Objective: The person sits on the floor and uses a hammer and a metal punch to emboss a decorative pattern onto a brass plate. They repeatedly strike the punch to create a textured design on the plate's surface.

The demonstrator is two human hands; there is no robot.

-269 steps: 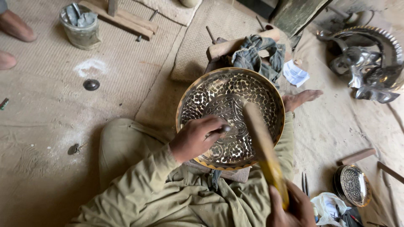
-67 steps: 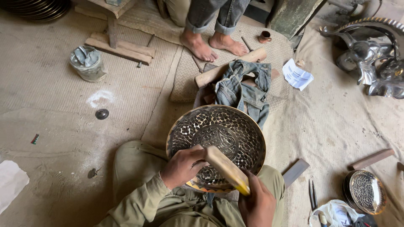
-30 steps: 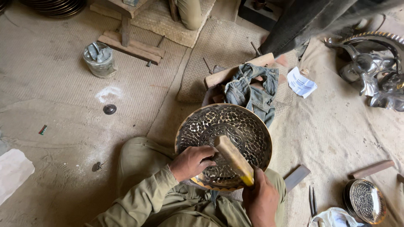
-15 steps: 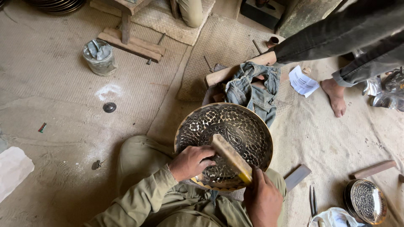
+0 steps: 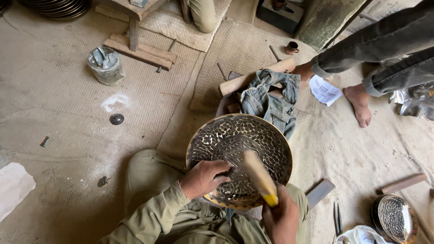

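pierced brass bowl [image 5: 253, 149] sits in the seated person's lap, propped against a folded denim cloth [image 5: 271, 97] and a wooden block [image 5: 255, 77] behind it. bowl is round, tilted toward the camera, its inside covered in fine openwork pattern.

left hand [image 5: 205, 177] lies inside the lower left of the bowl, fingers curled and pressing on the metal; whether a small tool is pinched under them i cannot tell (fingers hide it). right hand [image 5: 282, 219] is closed around the yellow-tipped end of a wooden mallet [image 5: 257, 176], whose pale head lies across the lower middle of the bowl, blurred.

around: woven floor mat [image 5: 54, 99] with a grey tin of rags [image 5: 105, 65] at upper left, a small dark disc [image 5: 116, 119] near it. a smaller patterned metal dish [image 5: 398, 219] at lower right, thin metal tools [image 5: 337, 218] just beside it. another person's bare foot [image 5: 359, 104] stands upper right, near a sheet of paper [image 5: 326, 90].
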